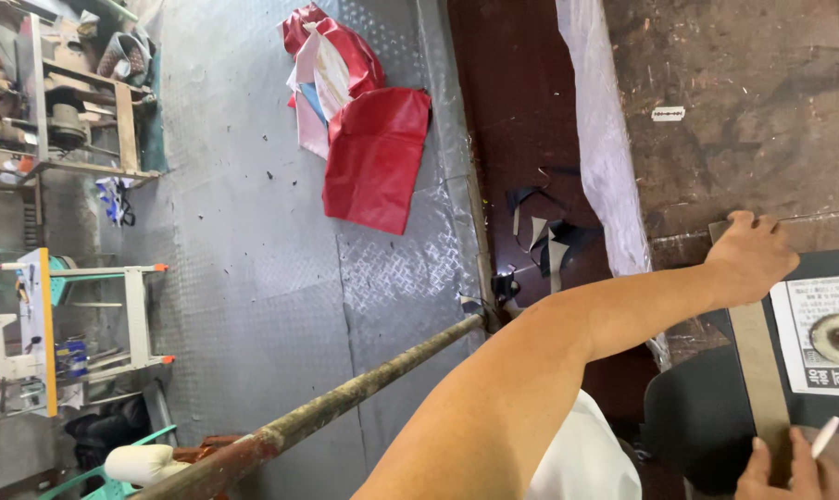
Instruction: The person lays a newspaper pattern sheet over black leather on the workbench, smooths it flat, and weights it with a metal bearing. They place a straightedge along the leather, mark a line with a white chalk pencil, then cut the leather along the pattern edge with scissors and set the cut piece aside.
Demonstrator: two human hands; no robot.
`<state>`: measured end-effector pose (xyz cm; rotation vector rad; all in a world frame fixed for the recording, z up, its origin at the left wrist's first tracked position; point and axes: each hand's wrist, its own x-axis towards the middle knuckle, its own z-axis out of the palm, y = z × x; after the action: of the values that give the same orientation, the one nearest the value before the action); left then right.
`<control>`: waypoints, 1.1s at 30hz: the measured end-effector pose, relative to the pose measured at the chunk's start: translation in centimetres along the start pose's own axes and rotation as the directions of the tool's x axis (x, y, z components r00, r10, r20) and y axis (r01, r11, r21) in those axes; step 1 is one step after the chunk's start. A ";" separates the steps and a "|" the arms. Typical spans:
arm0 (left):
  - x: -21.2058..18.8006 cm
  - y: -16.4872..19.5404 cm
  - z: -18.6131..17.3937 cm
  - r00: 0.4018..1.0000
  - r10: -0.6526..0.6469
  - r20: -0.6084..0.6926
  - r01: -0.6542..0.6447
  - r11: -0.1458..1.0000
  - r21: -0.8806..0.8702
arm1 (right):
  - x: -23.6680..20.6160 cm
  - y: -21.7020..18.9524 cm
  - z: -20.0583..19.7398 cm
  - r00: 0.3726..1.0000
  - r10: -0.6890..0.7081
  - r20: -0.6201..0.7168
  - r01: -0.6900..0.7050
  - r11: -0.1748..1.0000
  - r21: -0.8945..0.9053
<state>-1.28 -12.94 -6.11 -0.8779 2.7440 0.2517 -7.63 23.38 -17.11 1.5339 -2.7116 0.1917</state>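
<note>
Ruler (757, 361): long flat metal strip, lies across dark sheet (707, 417) on workbench (762, 83).

Left hand (751, 255) at ruler's far end, fingers pressed flat, pinning it, not clenched.

Right hand (790, 468) at ruler's near end, fingers pinching white marker (825, 437), fingertips also on ruler.

Ruler likely stiff, light, slick on sheet; hold by pressing both ends.

Sheet looks thin, floppy; lift by edge.

Razor blade (668, 113) well beyond ruler's far end.

Off to my left red sheets (375, 153) lie crumpled on the grey tread-plate floor (234, 231), a rusty pole (345, 396) slants across below them, wooden shelving (77, 102) stands far left, and a razor blade (668, 113) rests on the brown worktop (744, 93).
</note>
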 end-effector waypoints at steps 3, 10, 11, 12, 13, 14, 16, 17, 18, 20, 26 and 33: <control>-0.6 0.4 0.0 0.999 0.003 -0.041 -0.003 1.000 -0.004 | -0.5 0.0 -1.4 0.999 0.015 0.032 -0.017 0.998 0.061; -4.0 2.3 1.4 0.999 0.041 -0.030 -0.048 0.962 -0.270 | 0.6 -3.4 -7.7 0.997 -0.050 -0.062 0.059 0.988 0.144; -4.1 2.6 1.9 0.998 0.025 -0.056 -0.041 0.953 -0.301 | 1.0 -4.3 -8.8 0.999 -0.014 -0.038 0.024 0.963 0.269; -4.0 2.7 2.2 0.997 0.010 -0.081 -0.037 0.942 -0.335 | 1.4 -5.3 -10.0 1.000 0.019 -0.008 -0.015 0.922 0.386; -3.9 3.0 2.6 0.995 0.002 -0.100 -0.040 0.927 -0.374 | 1.5 -6.2 -11.2 0.998 0.041 0.038 -0.055 0.850 0.524; -3.4 3.2 3.0 0.996 -0.001 -0.087 -0.034 0.918 -0.396 | 1.4 -6.9 -12.4 0.995 0.063 0.083 -0.102 0.757 0.645; -2.8 2.8 3.5 1.000 -0.023 -0.011 0.016 0.912 -0.409 | 1.7 -8.3 -14.1 0.979 0.068 0.191 -0.178 0.742 0.647; -2.4 2.5 3.7 0.999 -0.035 0.029 0.044 0.912 -0.408 | 2.0 -9.0 -14.6 0.931 0.139 0.339 -0.338 0.683 0.648; -2.0 2.3 4.0 0.997 -0.046 0.067 0.069 0.912 -0.405 | 2.1 -9.3 -15.0 0.941 0.141 0.307 -0.317 0.679 0.662; -1.6 1.8 4.0 0.994 -0.016 0.110 0.059 0.917 -0.395 | 2.2 -9.8 -15.5 0.924 0.189 0.332 -0.361 0.718 0.595; -2.1 1.5 2.4 0.990 0.067 0.122 -0.014 0.920 -0.392 | 3.0 -9.7 -16.0 0.959 0.186 0.215 -0.282 0.719 0.635; -2.5 1.5 1.8 0.991 0.119 0.062 -0.085 0.916 -0.392 | 6.7 -12.9 -14.0 0.981 0.162 0.107 -0.193 0.757 0.625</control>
<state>0.12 -9.89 -7.02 -0.7888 2.7064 0.8587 -0.67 12.68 -1.47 1.3653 -2.9951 1.2081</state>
